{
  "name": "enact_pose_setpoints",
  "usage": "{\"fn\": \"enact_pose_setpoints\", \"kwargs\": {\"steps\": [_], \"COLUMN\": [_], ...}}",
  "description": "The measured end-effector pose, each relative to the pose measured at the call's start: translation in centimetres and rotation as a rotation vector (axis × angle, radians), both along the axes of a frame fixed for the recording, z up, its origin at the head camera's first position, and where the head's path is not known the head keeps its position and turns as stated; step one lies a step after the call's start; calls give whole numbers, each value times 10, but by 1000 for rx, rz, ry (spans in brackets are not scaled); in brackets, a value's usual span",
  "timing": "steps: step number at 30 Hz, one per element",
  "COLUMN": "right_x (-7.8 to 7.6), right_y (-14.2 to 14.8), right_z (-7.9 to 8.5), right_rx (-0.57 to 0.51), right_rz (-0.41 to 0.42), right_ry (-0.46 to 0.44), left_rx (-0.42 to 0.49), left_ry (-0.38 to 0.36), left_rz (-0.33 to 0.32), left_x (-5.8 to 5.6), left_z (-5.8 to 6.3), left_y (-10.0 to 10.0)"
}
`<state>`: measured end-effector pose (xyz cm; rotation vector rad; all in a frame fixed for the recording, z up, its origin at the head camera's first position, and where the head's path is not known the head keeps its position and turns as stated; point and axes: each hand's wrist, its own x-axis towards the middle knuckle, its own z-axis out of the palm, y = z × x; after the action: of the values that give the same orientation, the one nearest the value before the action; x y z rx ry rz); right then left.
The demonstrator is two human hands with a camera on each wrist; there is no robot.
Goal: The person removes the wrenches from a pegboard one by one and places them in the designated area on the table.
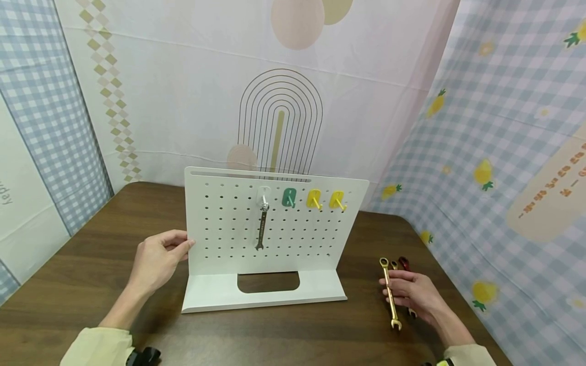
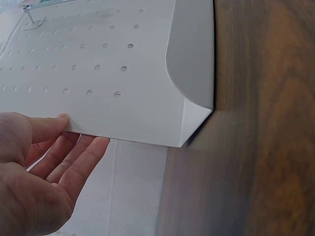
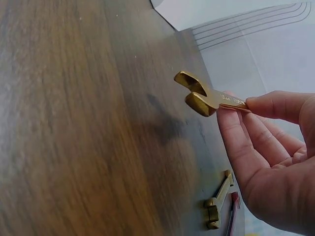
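A white pegboard stand (image 1: 220, 290) stands upright on the brown table. My left hand (image 1: 155, 262) pinches its left edge, thumb on the front face and fingers behind, as the left wrist view shows. Off to the right, my right hand (image 1: 418, 295) holds a gold combination wrench (image 1: 395, 319) between thumb and fingers, raised above the table with its open end toward me. Beneath that hand lie another gold wrench (image 3: 224, 194) and a red one (image 3: 234, 211), partly hidden in the head view. From a clear hook (image 1: 264, 194) on the board hangs a dark silver wrench (image 1: 261, 231).
A green hook (image 1: 289, 197), a yellow hook (image 1: 314, 199) and a second yellow hook (image 1: 337, 200) sit in a row along the board's upper part. Patterned cloth (image 1: 183, 101) encloses the table (image 1: 229, 338) at the back and sides.
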<state>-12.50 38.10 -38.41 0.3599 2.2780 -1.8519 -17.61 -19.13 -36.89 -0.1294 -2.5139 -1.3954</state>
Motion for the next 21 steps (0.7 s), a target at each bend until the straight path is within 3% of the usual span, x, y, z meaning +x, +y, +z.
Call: {"fn": "enact_pose_setpoints", "kwargs": {"steps": [21], "right_x": [-7], "right_y": [10], "right_z": [-7], "right_rx": [40], "right_rz": [-1], "right_ry": [-1], "left_rx": [-3], "left_ry": [-11], "left_rz": [1], "left_x": [0], "left_z": [1], "left_y": [0]}}
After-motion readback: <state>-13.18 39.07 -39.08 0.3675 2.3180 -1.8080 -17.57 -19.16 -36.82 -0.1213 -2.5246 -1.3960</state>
